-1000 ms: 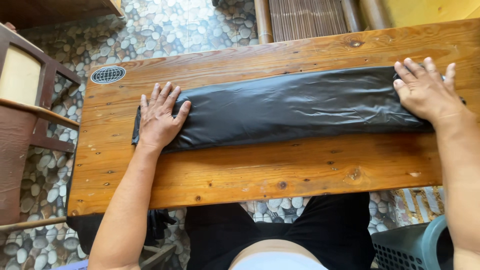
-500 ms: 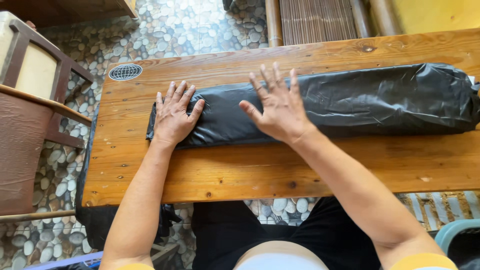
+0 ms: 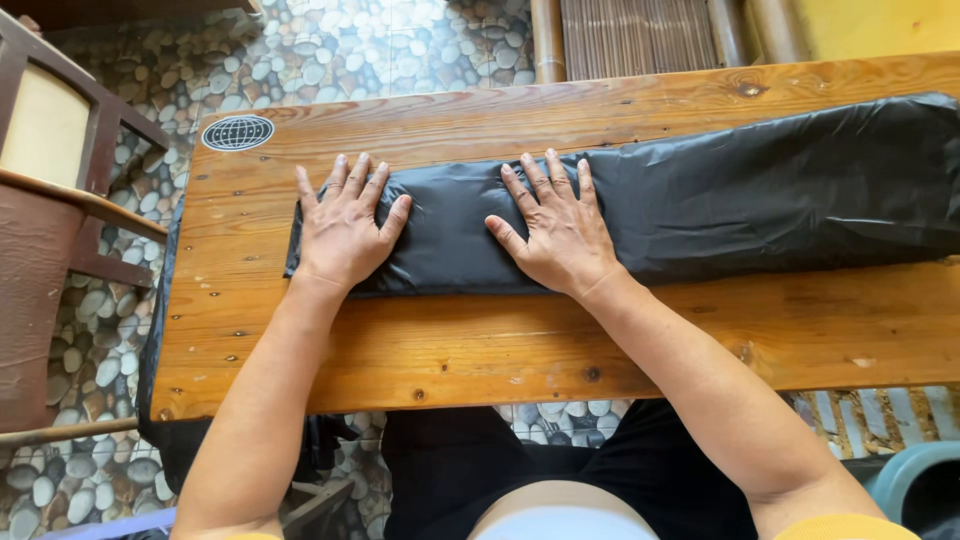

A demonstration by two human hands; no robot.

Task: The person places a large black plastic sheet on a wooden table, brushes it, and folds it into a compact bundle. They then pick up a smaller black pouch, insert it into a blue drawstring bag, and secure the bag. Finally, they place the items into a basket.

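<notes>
A round black-and-white sticker [image 3: 238, 132] (globe-like grid pattern) sits on the wooden table's [image 3: 520, 350] far-left corner.

A glossy black plastic bag [image 3: 700, 200] lies on a knotty orange-brown wooden table [image 3: 520, 340].

A long folded black plastic bag [image 3: 700, 205] lies across the wooden plank table [image 3: 520, 340]; both hands rest on its nine-o'clock end, left hand [image 3: 342, 232] at nine o'clock of right hand [image 3: 558, 235].

Black bag [image 3: 760, 190] cut off rightward
</notes>
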